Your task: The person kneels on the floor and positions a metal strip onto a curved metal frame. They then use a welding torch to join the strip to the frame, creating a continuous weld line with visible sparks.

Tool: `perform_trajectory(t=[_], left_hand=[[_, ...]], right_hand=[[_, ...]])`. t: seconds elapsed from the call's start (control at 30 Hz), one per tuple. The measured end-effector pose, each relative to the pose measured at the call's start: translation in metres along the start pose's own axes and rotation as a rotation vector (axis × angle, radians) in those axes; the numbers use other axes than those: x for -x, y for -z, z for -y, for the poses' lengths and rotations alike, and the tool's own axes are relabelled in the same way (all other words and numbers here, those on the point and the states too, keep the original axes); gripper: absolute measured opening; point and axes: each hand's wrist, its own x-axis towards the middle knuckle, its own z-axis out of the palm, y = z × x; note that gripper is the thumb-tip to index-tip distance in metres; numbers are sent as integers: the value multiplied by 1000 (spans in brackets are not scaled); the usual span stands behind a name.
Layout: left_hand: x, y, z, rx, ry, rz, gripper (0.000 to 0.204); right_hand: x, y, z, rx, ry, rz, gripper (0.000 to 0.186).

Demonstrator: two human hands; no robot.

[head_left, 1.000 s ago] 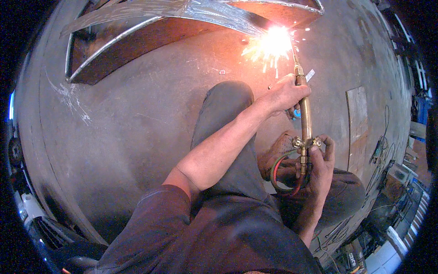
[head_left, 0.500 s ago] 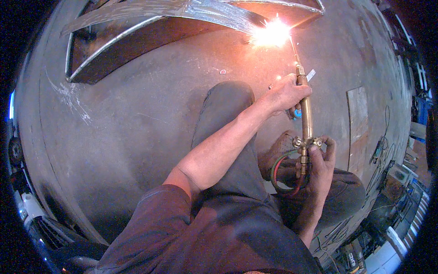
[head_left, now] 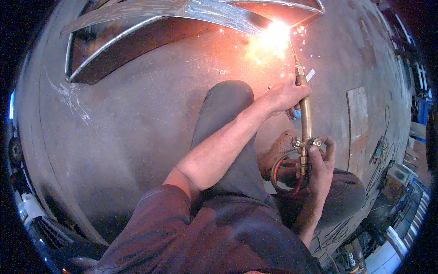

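Observation:
A brass gas torch [head_left: 307,114] points away from me, its thin tip ending at a bright white glare [head_left: 277,33] with orange sparks. My left hand [head_left: 288,93] is closed round the front of the torch's handle. Lower down, my right hand [head_left: 322,166] grips the rear end, thumb and finger at the brass valve knobs. Red and green hoses [head_left: 275,173] loop from that end. The glare sits at the right end of a grey metal strip [head_left: 214,14], which lies across a curved steel frame [head_left: 132,43]. The glare hides the metal right at the tip.
Below the torch is my boot [head_left: 279,148], beside my bent knee [head_left: 228,98]. A flat board [head_left: 357,123] lies on the floor at right, with a thin cable [head_left: 385,137] past it. Assorted shop items line the right edge.
The glare has shifted slightly right along the strip's end, and sparks now scatter wider to the right and below. Both hands stay almost in place on the torch.

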Motion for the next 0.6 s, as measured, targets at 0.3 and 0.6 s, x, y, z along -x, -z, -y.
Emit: perform_trajectory(t=[0.3,0.6], left_hand=[[8,0,-11,-54,58,-12,30],[5,-1,-6,-10,49,8,29]], right_hand=[[-1,3,-1,37,-5,1,31],[-2,6,-5,22,-7,19,34]])
